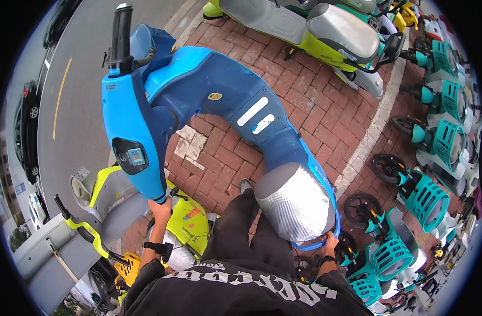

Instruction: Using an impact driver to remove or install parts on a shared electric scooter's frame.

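Observation:
A blue electric scooter [220,79] stands across in front of me, its handlebar to my left and its silver-covered seat [296,203] to my right. My left hand [160,210] is closed round the near end of the handlebar [127,126], whose grip it mostly hides. At the far end the black grip [122,37] is free. Behind the seat, my right hand [330,243] is wrapped round the blue rear rail [309,246]. A small display [133,157] is set in the handlebar. My legs are close beside the seat.
A yellow-green scooter [325,42] is parked beyond the blue one, another [188,226] close on my left. Several scooters with teal baskets [391,258] line the right. Red brick paving [325,126] lies underfoot; a road [77,89] with parked cars [27,131] runs along the left.

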